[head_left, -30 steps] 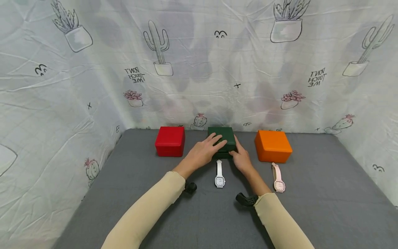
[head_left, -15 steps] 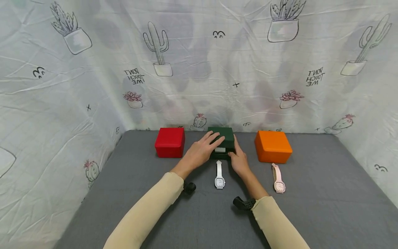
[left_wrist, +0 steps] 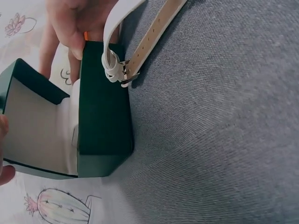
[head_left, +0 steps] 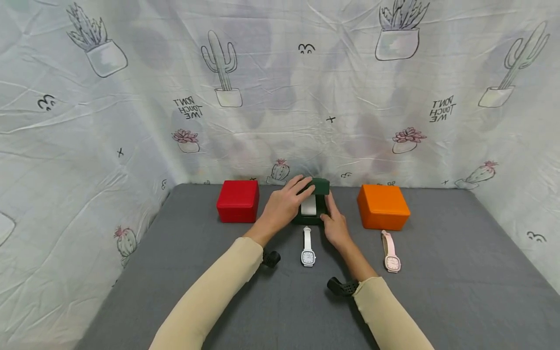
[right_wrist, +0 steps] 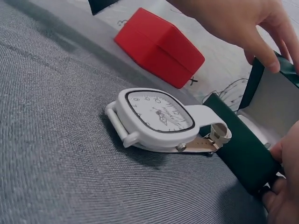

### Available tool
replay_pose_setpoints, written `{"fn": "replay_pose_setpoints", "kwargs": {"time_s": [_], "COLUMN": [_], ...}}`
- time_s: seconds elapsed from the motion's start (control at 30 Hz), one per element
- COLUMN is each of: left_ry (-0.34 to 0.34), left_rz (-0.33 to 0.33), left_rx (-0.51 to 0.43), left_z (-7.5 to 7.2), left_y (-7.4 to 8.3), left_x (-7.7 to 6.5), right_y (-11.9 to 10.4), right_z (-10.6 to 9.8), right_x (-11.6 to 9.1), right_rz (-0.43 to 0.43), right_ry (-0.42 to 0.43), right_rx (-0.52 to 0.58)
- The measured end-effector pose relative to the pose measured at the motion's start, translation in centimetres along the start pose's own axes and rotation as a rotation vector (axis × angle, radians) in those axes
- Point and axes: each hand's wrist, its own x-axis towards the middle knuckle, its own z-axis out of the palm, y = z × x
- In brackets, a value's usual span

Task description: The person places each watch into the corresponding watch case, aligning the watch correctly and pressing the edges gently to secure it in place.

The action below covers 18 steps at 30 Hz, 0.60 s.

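Note:
In the head view a green watch box (head_left: 316, 221) stands at the back middle of the table, its lid (head_left: 321, 187) tipped up and back. My left hand (head_left: 281, 206) holds the lid, thumb at its front edge. My right hand (head_left: 336, 227) grips the base at its right front corner. Pale lining shows inside the lid in the left wrist view, and a white cushion (head_left: 308, 206) sits in the base. Just in front of the box lies a white watch (right_wrist: 159, 114), dial up, with its buckled strap end pointing at the box.
A red box (head_left: 237, 201) stands closed to the left, an orange box (head_left: 383, 206) closed to the right. A pink watch (head_left: 392, 257) lies in front of the orange one. Behind the grey table (head_left: 262, 311) hangs a patterned white cloth (head_left: 280, 87).
The green box's lid has swung up and back with my left hand, exposing the white cushion inside. My right hand keeps its place on the base.

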Motion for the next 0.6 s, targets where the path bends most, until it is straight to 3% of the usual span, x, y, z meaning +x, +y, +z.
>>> {"fn": "replay_pose_setpoints", "kwargs": {"time_s": [0.23,0.6], "left_ry": [0.073,-0.018], "left_rz": [0.001,-0.070], "left_rx": [0.096,0.078], "left_z": [0.34,0.51], "left_y": [-0.14,-0.45], "left_x": [0.62,0.78], "right_y": [0.08,0.02], "right_z": [0.37,0.06], "right_x": [0.06,0.17], "right_rz": [-0.034,-0.053], "right_ry": [0.000,-0.029], "right_rx": [-0.035,0.020]}}
